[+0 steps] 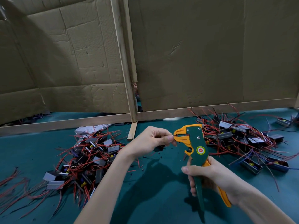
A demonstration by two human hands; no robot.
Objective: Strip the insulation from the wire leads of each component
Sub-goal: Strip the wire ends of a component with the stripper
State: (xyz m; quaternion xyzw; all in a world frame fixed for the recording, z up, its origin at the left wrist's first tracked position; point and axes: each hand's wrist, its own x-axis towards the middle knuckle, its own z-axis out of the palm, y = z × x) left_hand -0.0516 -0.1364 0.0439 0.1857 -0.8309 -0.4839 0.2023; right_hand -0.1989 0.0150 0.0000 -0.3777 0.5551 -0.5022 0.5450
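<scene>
My right hand (208, 175) grips the handles of a green and orange wire stripper (195, 149), held upright with its orange jaws pointing left. My left hand (152, 139) holds a small dark component (159, 148) in its curled fingers and pinches a lead at the jaws; the lead itself is mostly hidden by my fingertips. A pile of components with red leads (87, 159) lies to the left on the green table. Another pile (239, 139) lies to the right, behind the stripper.
The green table mat (153, 191) carries small dark scraps of insulation below the jaws. Cardboard walls on a wooden frame (129, 88) close off the back. A crumpled white paper (90, 129) lies behind the left pile. Loose red wires (13, 183) trail at the far left.
</scene>
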